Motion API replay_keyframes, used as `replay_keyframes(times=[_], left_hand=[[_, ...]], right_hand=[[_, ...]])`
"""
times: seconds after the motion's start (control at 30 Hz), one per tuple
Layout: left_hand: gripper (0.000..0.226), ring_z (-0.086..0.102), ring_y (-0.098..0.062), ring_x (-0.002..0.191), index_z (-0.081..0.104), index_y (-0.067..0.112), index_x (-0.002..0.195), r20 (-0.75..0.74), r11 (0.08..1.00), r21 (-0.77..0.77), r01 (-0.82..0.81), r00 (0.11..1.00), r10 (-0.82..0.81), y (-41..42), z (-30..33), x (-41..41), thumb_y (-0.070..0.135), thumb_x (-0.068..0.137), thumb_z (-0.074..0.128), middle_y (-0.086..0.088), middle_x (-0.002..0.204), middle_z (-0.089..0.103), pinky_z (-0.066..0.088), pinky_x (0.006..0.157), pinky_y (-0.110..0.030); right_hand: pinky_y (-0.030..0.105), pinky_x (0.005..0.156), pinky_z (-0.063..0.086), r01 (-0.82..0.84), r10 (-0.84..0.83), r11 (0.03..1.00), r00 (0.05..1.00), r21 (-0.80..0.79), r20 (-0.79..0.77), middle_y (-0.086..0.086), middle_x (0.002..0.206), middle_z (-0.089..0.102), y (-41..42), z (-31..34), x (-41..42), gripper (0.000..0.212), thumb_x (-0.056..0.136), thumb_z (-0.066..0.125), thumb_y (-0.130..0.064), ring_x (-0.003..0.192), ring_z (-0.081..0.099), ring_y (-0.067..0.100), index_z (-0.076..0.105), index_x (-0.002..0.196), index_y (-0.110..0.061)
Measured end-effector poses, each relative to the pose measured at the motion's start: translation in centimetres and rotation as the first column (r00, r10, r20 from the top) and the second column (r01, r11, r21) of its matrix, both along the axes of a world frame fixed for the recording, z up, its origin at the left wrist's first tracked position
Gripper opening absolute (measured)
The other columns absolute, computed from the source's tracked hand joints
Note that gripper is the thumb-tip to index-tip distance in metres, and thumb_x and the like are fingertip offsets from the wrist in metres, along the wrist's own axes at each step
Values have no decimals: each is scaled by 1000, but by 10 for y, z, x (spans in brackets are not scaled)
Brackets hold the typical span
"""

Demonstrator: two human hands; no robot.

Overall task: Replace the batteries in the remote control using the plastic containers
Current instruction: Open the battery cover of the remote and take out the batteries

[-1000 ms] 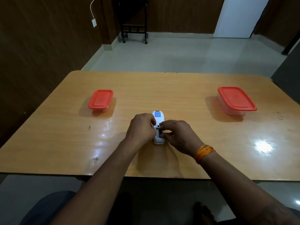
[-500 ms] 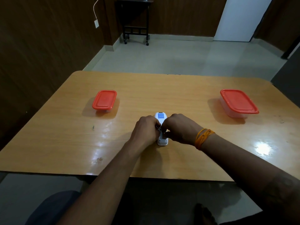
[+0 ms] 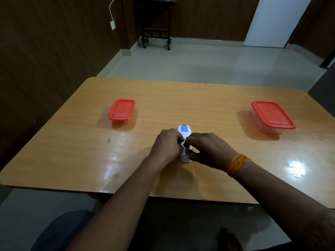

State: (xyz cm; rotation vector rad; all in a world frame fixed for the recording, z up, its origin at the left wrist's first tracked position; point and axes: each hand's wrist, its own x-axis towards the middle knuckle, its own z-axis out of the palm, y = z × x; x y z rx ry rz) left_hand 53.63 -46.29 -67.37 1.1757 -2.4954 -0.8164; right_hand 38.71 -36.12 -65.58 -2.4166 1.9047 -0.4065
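Note:
A white remote control (image 3: 184, 132) lies face down at the middle of the wooden table (image 3: 181, 100), a blue label on its far end. My left hand (image 3: 167, 144) grips its left side. My right hand (image 3: 208, 148), with an orange thread on the wrist, presses fingers onto the battery compartment at its near half. A small dark object shows between the fingertips; I cannot tell if it is a battery. A small clear plastic container with a red lid (image 3: 122, 110) stands at the left, a larger one (image 3: 272, 115) at the right. Both lids are on.
The table's near edge runs just below my forearms. A dark rolling stand (image 3: 155, 22) stands against the far wall, a white door (image 3: 275, 20) at the back right. My knee (image 3: 59, 230) shows under the near edge.
The view has shifted slightly. Both hands stay on the remote; the right hand's fingers have shifted a little over the compartment. The containers have not moved.

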Motion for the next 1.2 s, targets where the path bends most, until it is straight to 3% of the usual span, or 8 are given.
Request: replay_keyframes(times=[0.13,0.23,0.33,0.5,0.7,0.9,1.07,1.2], left_hand=[[13,65,-30,84,77,16,79,0,999,32,2,1000,-2,-1,1,1,7,81,68,-6,77,68,42,62,-28],[25,71,-29,103,83,15,106,-17,1000,24,-8,1000,9,-2,-1,0,9,87,69,-10,105,78,58,85,-35],[33,71,-27,111,80,15,118,-29,1000,22,-16,999,17,-3,-4,0,8,87,72,-9,116,78,57,95,-36],[36,71,-27,109,80,15,119,-36,999,30,-19,999,21,-4,-5,0,5,85,71,-9,113,78,56,92,-33],[35,70,-24,111,79,15,120,-63,1000,23,-22,998,23,-5,-8,2,7,87,73,-8,116,78,55,94,-32],[38,72,-17,100,80,20,119,-151,989,106,-107,981,122,-5,-14,7,12,82,81,-2,104,79,49,85,-21],[22,73,-13,92,81,13,104,-287,982,48,-183,939,189,12,-9,0,12,81,84,-1,98,79,49,72,-16],[14,71,-8,80,82,15,95,-383,992,15,-123,916,119,37,-1,-15,15,81,86,4,90,79,55,77,-23]], right_hand=[[40,61,51,10,-8,999,999,-48,43,6,94,67,1,-8,-2,24,91,65,-11,75,62,26,70,115,-17],[43,63,52,42,-41,999,998,-15,40,7,93,66,0,-16,-1,20,93,63,-13,75,64,29,71,110,-19],[32,61,42,120,-118,993,988,-10,95,6,89,66,1,-23,2,15,90,63,-14,74,63,27,75,99,-18],[10,59,30,241,-237,970,939,15,248,-13,77,55,3,-23,10,12,88,73,-33,62,49,1,71,87,-22],[25,59,40,314,-328,944,876,98,354,-8,71,65,-2,-23,6,14,87,77,-28,63,56,4,72,95,-18],[32,64,45,444,-439,895,858,47,265,7,84,76,-5,-28,14,24,88,72,-28,77,64,23,77,106,-14],[37,63,50,519,-507,855,833,7,223,4,80,73,4,-24,13,16,87,66,-26,76,64,27,77,89,-15],[36,64,49,624,-581,779,758,-68,295,1,86,66,36,-23,-2,6,89,71,-25,76,62,23,74,89,-20]])
